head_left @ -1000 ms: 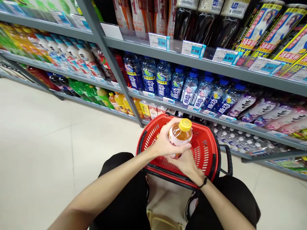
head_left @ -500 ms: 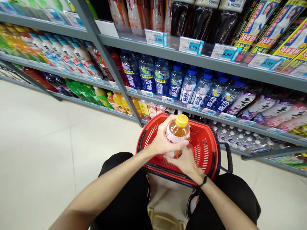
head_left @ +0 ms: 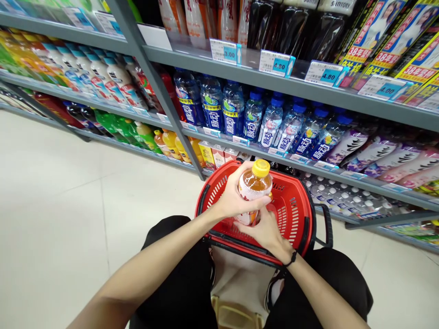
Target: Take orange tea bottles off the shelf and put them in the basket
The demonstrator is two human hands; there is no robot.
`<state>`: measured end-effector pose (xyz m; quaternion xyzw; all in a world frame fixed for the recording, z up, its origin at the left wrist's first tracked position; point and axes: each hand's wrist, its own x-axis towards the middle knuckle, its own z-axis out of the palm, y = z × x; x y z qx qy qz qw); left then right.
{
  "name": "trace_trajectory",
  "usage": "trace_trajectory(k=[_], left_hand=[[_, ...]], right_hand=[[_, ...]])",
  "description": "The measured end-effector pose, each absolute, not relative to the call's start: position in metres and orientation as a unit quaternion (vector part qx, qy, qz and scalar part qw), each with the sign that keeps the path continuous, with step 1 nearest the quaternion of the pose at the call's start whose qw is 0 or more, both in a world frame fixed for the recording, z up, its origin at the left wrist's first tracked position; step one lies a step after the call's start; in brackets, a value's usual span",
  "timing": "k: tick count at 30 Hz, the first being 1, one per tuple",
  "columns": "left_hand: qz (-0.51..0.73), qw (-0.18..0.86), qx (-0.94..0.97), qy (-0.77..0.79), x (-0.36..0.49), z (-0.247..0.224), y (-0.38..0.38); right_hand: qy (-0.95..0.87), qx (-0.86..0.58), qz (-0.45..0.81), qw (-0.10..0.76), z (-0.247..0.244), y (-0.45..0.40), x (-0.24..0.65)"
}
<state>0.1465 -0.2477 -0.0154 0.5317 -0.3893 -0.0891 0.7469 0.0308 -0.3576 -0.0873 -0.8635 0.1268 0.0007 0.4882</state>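
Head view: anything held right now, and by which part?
Yes: an orange drink bottle with a yellow cap, held above the red basket. Left hand wraps its body; right hand supports its lower end.

Orange bottle point(head_left: 253, 192) — yellow cap, white label; red latticed basket point(head_left: 295, 214), black handles; grey shelves point(head_left: 308, 93)

Upright yellow-capped orange drink bottle point(head_left: 254, 189)

Grey metal shelving point(head_left: 240, 75) with blue-and-white price tags point(head_left: 274, 61); blue-capped clear water bottles point(head_left: 270, 121); dark tea bottles point(head_left: 291, 27) above; pale tiled floor point(head_left: 61, 196).
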Motion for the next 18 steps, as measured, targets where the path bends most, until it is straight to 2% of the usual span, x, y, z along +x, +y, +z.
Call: trace_trajectory(k=[11, 18], left_hand=[[-0.103, 0.755, 0.531, -0.37, 0.147, -0.02, -0.25], [-0.039, 0.776, 0.515, -0.363, 0.166, -0.025, -0.246]], right_hand=[[0.116, -0.865, -0.01, 0.489, -0.095, -0.359, 0.03], [0.118, -0.72, -0.01, 0.684, -0.093, -0.348, 0.031]])
